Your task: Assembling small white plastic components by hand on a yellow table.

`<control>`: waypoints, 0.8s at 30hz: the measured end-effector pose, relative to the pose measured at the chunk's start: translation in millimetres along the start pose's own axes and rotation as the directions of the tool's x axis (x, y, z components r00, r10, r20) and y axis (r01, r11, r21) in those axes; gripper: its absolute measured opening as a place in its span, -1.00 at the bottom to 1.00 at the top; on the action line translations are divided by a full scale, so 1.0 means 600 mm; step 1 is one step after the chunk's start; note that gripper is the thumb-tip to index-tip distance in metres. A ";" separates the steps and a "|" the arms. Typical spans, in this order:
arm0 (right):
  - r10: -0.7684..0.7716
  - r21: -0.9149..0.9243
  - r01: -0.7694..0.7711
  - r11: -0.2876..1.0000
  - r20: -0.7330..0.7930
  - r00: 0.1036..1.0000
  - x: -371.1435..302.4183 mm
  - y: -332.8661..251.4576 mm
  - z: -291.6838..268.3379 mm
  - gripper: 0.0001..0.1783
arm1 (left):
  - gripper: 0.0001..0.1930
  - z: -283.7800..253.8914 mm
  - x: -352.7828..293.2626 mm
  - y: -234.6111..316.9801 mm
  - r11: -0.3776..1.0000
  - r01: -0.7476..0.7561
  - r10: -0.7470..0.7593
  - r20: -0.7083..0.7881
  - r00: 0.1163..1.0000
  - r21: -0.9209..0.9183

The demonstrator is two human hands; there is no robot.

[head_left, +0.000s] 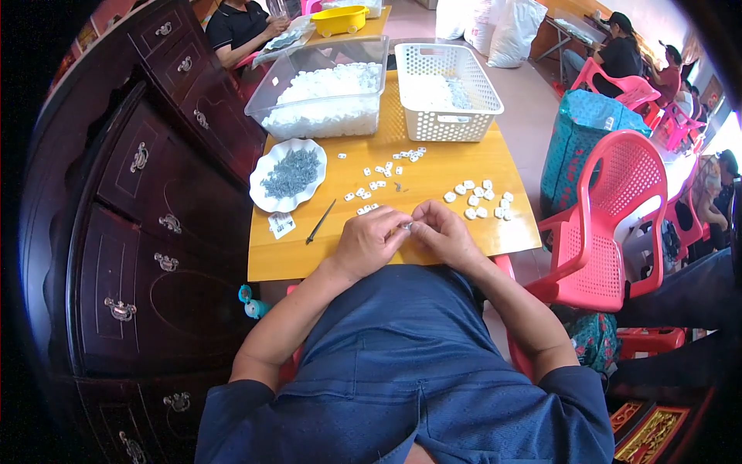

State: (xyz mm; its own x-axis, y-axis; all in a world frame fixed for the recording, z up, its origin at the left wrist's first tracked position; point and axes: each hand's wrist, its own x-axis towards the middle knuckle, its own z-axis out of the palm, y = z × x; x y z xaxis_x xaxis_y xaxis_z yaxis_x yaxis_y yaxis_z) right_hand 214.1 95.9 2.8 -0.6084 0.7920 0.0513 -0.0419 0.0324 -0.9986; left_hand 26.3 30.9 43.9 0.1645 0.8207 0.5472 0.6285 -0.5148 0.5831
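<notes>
My left hand (pixel 371 241) and my right hand (pixel 447 234) meet at the table's near edge, fingertips pinched together on a small whitish piece (pixel 407 226). Most of that piece is hidden by the fingers. Just beyond the left hand lie several small white plastic pieces (pixel 374 185) with dark spots. Ahead of the right hand is a looser group of white pieces (pixel 481 193). A thin dark pointed tool (pixel 320 223) rests left of my left hand. Farther left stands a white scalloped plate (pixel 260 172) heaped with small grey metal parts (pixel 291 173).
At the table's far side stand a clear bin (pixel 317 130) full of white pieces and a white perforated basket (pixel 464 127). Dark wooden drawers (pixel 154 224) line the left. A pink chair (pixel 610 224) and teal bag (pixel 576 139) are at right. Other people sit beyond.
</notes>
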 end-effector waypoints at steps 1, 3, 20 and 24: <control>0.021 0.060 -0.023 0.998 0.020 1.000 0.000 0.001 -0.001 -0.84 | -0.85 0.000 0.000 -0.002 1.000 0.002 -0.002 0.000 1.000 -0.001; 0.024 0.048 -0.025 0.999 0.031 0.999 0.002 -0.001 -0.002 -0.84 | -0.88 0.002 0.001 -0.005 0.998 0.038 -0.038 0.002 0.999 -0.053; 0.010 0.032 -0.008 0.999 -0.059 0.998 0.009 -0.015 -0.022 -0.85 | -0.89 0.011 -0.019 -0.021 0.984 0.152 -0.161 0.093 0.983 0.096; 0.022 0.035 -0.020 0.999 -0.052 0.998 0.009 -0.014 -0.021 -0.85 | -0.85 0.012 -0.018 -0.022 0.974 0.064 -0.086 0.090 0.992 0.217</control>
State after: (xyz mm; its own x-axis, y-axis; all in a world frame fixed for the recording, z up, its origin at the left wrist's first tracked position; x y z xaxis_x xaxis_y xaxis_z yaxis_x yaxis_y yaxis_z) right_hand 221.4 107.6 11.2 -0.5669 0.8233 0.0285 -0.0575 -0.0050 -0.9983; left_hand 21.6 30.8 26.0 0.1775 0.8807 0.4392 0.7878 -0.3947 0.4729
